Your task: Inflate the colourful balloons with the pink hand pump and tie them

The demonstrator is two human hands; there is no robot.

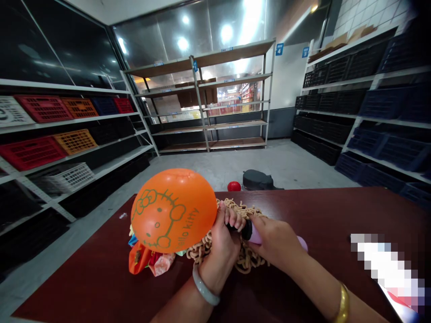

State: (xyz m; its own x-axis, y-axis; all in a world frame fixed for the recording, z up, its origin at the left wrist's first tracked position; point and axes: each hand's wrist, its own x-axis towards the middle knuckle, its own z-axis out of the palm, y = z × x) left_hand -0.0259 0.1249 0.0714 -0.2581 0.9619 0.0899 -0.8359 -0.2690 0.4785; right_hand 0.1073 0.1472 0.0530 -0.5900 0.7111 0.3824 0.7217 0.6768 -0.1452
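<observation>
An inflated orange balloon (173, 210) with a cat drawing hovers over the dark red table (336, 215). My left hand (224, 242) is closed around the balloon's neck, where it meets the black nozzle of a pink hand pump (256, 235). My right hand (274, 240) is wrapped round the pump's body. Beneath both hands lies a tan knotted rope mat (244, 260). Limp deflated balloons (148, 260) in orange and other colours lie under the inflated one.
Metal shelves with red, orange and white crates (43, 134) line the left wall, dark crates (387, 116) the right. On the floor beyond the table sit a red ball (234, 186) and a black object (258, 180). A blurred patch (387, 264) lies at right.
</observation>
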